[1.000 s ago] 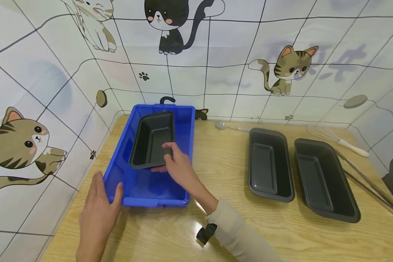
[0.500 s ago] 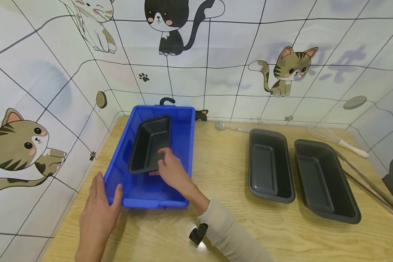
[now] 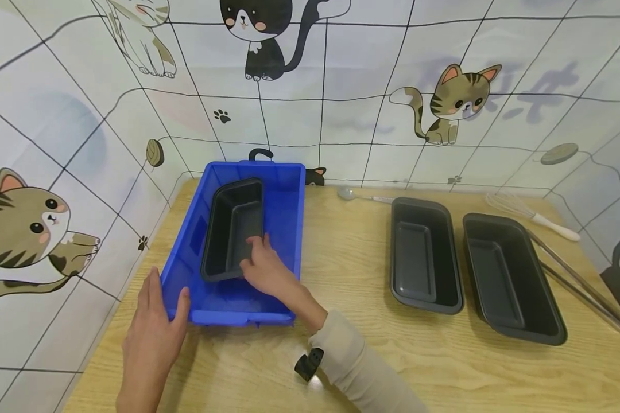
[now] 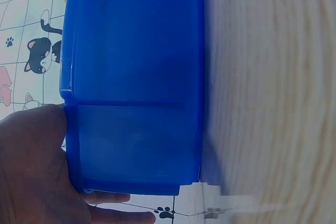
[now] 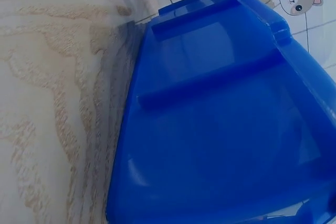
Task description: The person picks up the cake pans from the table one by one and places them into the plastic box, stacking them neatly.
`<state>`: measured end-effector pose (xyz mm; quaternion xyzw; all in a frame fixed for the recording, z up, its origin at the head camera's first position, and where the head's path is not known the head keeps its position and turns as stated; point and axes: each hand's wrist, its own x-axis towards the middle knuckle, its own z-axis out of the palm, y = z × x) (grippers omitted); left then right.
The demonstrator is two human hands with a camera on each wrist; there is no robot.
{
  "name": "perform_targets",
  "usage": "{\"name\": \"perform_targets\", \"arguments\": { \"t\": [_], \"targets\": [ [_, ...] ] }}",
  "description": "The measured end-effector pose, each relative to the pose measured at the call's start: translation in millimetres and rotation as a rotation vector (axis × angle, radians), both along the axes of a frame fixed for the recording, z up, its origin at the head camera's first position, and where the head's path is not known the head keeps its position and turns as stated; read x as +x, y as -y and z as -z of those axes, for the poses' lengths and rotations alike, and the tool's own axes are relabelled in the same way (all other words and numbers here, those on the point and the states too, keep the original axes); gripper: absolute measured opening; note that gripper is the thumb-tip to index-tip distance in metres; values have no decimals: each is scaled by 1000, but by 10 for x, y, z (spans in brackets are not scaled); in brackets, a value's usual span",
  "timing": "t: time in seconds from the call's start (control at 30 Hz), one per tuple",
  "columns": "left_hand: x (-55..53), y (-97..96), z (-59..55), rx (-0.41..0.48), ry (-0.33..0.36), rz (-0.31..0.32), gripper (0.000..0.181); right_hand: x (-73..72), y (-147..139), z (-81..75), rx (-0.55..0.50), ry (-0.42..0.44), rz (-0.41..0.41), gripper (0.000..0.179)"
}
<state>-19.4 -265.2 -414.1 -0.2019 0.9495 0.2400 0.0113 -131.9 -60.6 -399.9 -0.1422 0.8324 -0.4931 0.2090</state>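
Rectangular pan (image 3: 232, 226), perhaps metal, smooth blue bin (image 3: 240, 318)

The head view is bright, with glare on the table (image 3: 348, 275), while both wrist views are dimmer.

readable lettering: none in any view
wall (image 3: 361, 121): faint purple marks (image 3: 554, 85) towards two o'clock, too blurred to read
spoon handle (image 3: 382, 199): near three o'clock, patterning too small to read
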Motion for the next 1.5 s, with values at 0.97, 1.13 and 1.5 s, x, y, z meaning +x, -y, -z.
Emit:
{"name": "perform_targets", "arguments": {
  "t": [0.97, 1.13, 1.5],
  "targets": [
    [45, 28, 20, 30, 50, -29, 84, 1416, -3123, 36, 368, -410, 447, 50],
    [19, 21, 9, 39, 41, -27, 83, 1495, -3244, 194, 386, -236, 434, 59],
    [-14, 11, 4, 55, 9, 8, 80, 1227, -3207, 575, 70, -320, 428, 56]
  ]
}}
